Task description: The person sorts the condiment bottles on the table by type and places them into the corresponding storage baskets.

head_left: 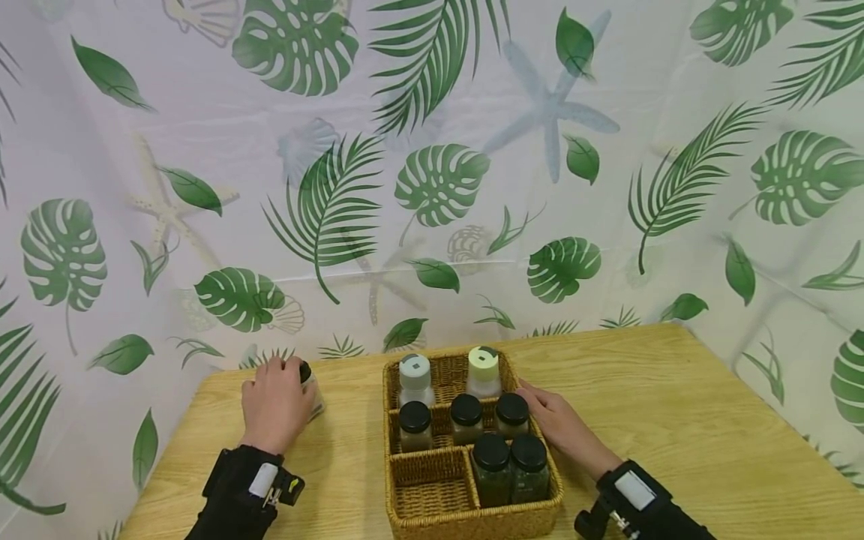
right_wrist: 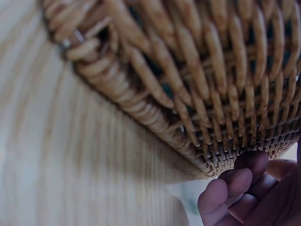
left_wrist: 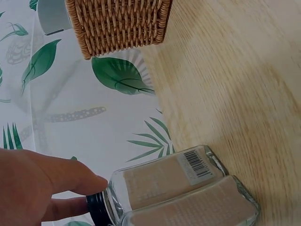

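At the table's left, my left hand (head_left: pixel 275 401) pinches the black cap (left_wrist: pixel 98 209) of a clear glass jar (left_wrist: pixel 167 176) with a barcode label. A second, similar jar (left_wrist: pixel 197 207) lies alongside it in the left wrist view, its cap out of sight. My right hand (head_left: pixel 563 427) holds the right side of a divided wicker basket (head_left: pixel 432 517), fingers (right_wrist: pixel 214 195) curled against the weave in the right wrist view. Inside the basket stand several black-capped jars (head_left: pixel 511 409), a white-capped bottle (head_left: pixel 415 375) and a pale-yellow-capped bottle (head_left: pixel 483 367).
The wooden table (head_left: pixel 675 420) extends to both sides of the basket. A leaf-patterned cloth (head_left: pixel 432 247) hangs behind the table's back edge. The basket's front left compartment (head_left: pixel 432 496) shows its bare woven bottom.
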A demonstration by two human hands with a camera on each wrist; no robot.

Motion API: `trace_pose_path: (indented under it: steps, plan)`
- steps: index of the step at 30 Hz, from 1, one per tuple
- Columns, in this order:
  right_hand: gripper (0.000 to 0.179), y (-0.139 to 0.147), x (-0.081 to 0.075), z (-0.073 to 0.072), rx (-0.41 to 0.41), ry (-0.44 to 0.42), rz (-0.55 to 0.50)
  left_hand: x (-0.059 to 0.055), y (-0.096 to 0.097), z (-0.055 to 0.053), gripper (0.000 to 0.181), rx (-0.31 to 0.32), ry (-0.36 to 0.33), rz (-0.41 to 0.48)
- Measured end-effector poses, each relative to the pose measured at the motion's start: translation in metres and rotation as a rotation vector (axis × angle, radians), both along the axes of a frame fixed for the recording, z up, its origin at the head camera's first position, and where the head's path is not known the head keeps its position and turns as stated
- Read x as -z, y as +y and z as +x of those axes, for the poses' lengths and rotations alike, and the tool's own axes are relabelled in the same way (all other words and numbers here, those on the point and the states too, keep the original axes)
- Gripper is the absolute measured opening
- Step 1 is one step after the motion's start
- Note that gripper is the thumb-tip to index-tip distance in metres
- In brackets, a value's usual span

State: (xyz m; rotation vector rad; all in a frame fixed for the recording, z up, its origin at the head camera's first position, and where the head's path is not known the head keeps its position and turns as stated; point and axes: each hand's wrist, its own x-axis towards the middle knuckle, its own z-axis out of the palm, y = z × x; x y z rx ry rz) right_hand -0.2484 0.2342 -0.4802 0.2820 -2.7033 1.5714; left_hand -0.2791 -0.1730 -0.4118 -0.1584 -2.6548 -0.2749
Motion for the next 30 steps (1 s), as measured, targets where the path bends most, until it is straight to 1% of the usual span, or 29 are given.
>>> trace_pose_path:
  steps: [6, 10, 16, 20, 22, 25, 30]
  plan:
    - [0.055, -0.002, -0.002, -0.001, -0.005, 0.001, 0.004, 0.002, -0.003, -0.005, 0.033, -0.014, -0.008, 0.010]
    - [0.056, -0.003, -0.001, -0.002, 0.004, -0.004, 0.016, 0.004, -0.005, -0.008, 0.031, -0.017, 0.000, 0.020]
    - [0.055, -0.004, -0.002, -0.004, 0.012, -0.021, 0.022, 0.007, -0.009, -0.011, 0.029, 0.003, 0.062, 0.027]
    - [0.055, -0.003, -0.003, -0.006, 0.038, -0.051, 0.031, 0.007, -0.010, -0.011, 0.028, 0.020, 0.085, 0.033]
    - [0.056, -0.004, -0.003, -0.006, 0.045, -0.070, 0.024, 0.007, -0.010, -0.011, 0.028, 0.024, 0.089, 0.036]
    - [0.059, -0.004, -0.003, -0.006, 0.035, -0.076, 0.024, 0.007, -0.009, -0.011, 0.030, 0.022, 0.084, 0.036]
    - [0.058, -0.003, -0.002, -0.005, 0.033, -0.071, 0.023, 0.008, -0.008, -0.013, 0.029, 0.027, 0.066, 0.036]
